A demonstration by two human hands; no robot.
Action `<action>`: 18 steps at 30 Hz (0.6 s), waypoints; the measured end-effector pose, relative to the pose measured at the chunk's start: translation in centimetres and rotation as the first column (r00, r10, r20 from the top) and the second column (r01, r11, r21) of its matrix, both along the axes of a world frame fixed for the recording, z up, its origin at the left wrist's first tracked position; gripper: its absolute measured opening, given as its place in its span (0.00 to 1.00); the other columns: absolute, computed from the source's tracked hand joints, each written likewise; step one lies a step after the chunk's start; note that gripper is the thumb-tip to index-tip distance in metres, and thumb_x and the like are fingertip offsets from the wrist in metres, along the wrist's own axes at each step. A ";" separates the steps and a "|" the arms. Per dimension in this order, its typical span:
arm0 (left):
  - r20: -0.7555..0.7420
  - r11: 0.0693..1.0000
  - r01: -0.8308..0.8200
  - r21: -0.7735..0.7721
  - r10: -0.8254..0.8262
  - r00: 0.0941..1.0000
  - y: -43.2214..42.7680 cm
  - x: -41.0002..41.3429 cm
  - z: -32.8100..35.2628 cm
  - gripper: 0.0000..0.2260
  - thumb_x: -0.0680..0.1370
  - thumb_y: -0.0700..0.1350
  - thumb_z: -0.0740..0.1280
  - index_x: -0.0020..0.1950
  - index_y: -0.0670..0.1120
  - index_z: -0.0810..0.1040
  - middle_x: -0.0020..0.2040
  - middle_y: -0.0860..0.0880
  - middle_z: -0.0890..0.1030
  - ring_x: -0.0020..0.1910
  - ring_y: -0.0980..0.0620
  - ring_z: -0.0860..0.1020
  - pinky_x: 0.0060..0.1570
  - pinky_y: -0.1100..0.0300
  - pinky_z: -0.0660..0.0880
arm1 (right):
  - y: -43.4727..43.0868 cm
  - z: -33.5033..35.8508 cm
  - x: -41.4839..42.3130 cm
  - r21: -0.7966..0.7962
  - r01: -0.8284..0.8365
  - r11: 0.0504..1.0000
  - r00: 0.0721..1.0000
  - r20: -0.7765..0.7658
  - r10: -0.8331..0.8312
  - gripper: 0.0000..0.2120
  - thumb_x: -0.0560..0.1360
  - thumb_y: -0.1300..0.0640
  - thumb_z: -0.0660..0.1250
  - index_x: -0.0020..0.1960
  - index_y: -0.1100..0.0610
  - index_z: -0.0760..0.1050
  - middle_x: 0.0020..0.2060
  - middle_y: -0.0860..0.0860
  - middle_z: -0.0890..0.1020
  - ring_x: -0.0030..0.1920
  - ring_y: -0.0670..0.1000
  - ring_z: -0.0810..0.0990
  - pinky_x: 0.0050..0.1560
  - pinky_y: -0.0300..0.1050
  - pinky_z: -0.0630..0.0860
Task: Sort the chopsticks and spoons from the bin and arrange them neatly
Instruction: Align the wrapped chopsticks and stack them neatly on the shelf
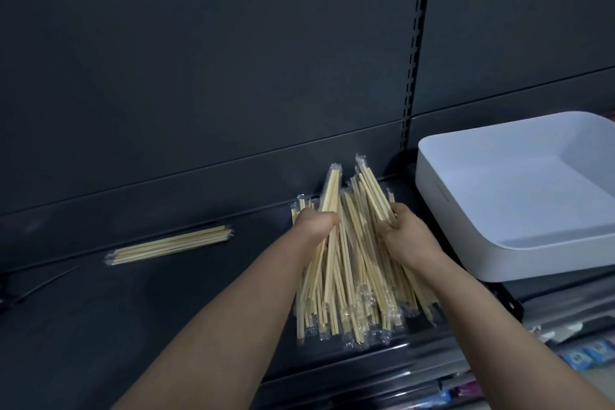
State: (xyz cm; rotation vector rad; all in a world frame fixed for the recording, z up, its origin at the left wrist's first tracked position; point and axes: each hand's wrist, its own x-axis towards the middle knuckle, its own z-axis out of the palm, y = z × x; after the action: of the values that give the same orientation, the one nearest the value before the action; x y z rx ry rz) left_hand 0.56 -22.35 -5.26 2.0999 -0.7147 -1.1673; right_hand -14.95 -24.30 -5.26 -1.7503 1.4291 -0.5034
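While both hands sit on the chopstick pile (352, 293) at centre frame, each grips part of it. The left hand (316, 221) has fingers curled round wrapped pairs that angle up and slightly right. The right hand (404, 236) is curled round a few more, slanting up-left. The pile lies on the dark shelf (133, 309), pairs in clear wrap, near ends fanned toward the bottom edge. A smaller bundle (173, 245) lies flat at mid-left, well apart. The white bin (499, 263) sits at right, just beside the pile. Blue packs (585, 354) at lower right carry print, too blurred to read. A slotted upright (414, 60) runs up the back panel (233, 76).
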 end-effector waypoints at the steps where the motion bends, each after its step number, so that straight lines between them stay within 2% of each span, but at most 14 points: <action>1: 0.034 1.000 0.015 0.001 -0.015 0.999 -0.1 -0.1 -0.1 0.23 0.77 0.43 0.65 0.71 0.40 0.65 0.62 0.42 0.72 0.59 0.43 0.72 0.54 0.55 0.68 | 0.0 -0.1 0.0 0.001 0.003 1.000 1.000 0.004 -0.003 0.20 0.81 0.55 0.58 0.72 0.55 0.63 0.48 0.50 0.77 0.42 0.50 0.78 0.39 0.44 0.73; 3: 0.077 0.999 0.047 0.001 -0.047 0.996 -0.2 -0.5 -0.2 0.20 0.77 0.42 0.65 0.68 0.38 0.67 0.55 0.44 0.73 0.52 0.45 0.73 0.51 0.56 0.69 | 0.3 -0.3 -0.1 0.004 0.002 1.000 1.000 0.014 -0.002 0.19 0.81 0.55 0.58 0.70 0.54 0.64 0.48 0.50 0.78 0.43 0.51 0.79 0.39 0.45 0.75; 6: 0.028 0.998 0.029 -0.063 -0.028 0.999 -0.1 -1.1 0.1 0.20 0.76 0.43 0.66 0.66 0.38 0.70 0.57 0.43 0.77 0.54 0.44 0.77 0.56 0.52 0.74 | 0.4 0.0 -0.1 -0.006 -0.007 1.000 0.996 0.090 0.008 0.18 0.80 0.56 0.59 0.69 0.53 0.65 0.49 0.51 0.80 0.43 0.52 0.80 0.44 0.49 0.78; 8: -0.065 0.982 -0.007 -0.188 -0.006 0.998 0.0 -1.0 0.6 0.16 0.76 0.44 0.66 0.62 0.39 0.74 0.55 0.43 0.80 0.54 0.46 0.79 0.54 0.53 0.76 | 0.3 0.7 0.4 -0.019 -0.015 1.000 0.984 0.178 0.018 0.16 0.80 0.56 0.59 0.67 0.54 0.66 0.47 0.51 0.81 0.42 0.52 0.81 0.47 0.53 0.79; 10: -0.234 0.932 -0.079 -0.353 -0.007 0.972 0.6 -0.9 2.0 0.08 0.81 0.42 0.63 0.57 0.40 0.77 0.49 0.44 0.82 0.49 0.48 0.81 0.49 0.55 0.78 | 0.4 1.6 1.4 -0.040 -0.029 0.999 0.967 0.251 0.038 0.11 0.80 0.55 0.60 0.62 0.53 0.69 0.45 0.52 0.82 0.41 0.52 0.81 0.47 0.57 0.80; 12: -0.341 0.857 -0.147 -0.493 -0.035 0.939 1.7 -0.4 3.6 0.08 0.82 0.39 0.60 0.56 0.40 0.77 0.48 0.43 0.83 0.47 0.47 0.82 0.51 0.52 0.80 | 0.8 2.5 3.0 -0.089 -0.079 0.993 0.951 0.292 0.102 0.08 0.80 0.54 0.61 0.58 0.53 0.70 0.44 0.51 0.82 0.42 0.51 0.81 0.47 0.56 0.79; 15: -0.285 0.759 -0.175 -0.627 -0.015 0.958 3.5 1.1 5.3 0.10 0.83 0.40 0.58 0.62 0.40 0.72 0.54 0.45 0.83 0.54 0.46 0.81 0.55 0.53 0.78 | 2.6 3.8 5.9 -0.185 -0.224 0.957 0.921 0.280 0.270 0.13 0.81 0.51 0.57 0.63 0.54 0.66 0.51 0.51 0.78 0.50 0.49 0.77 0.49 0.47 0.73; 18: -0.164 0.704 -0.151 -0.694 0.050 0.985 5.9 3.2 6.3 0.09 0.83 0.41 0.58 0.62 0.42 0.65 0.54 0.48 0.82 0.51 0.53 0.81 0.48 0.65 0.78 | 4.9 4.5 9.0 -0.195 -0.379 0.905 0.862 0.282 0.422 0.22 0.80 0.51 0.60 0.70 0.54 0.55 0.58 0.50 0.74 0.56 0.48 0.75 0.53 0.45 0.74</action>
State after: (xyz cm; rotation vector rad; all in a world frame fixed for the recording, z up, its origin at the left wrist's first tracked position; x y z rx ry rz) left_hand 3.81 -16.43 1.03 1.3707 -0.8087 -0.7778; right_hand -5.93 -19.44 -0.75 -1.9058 0.7892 -0.6289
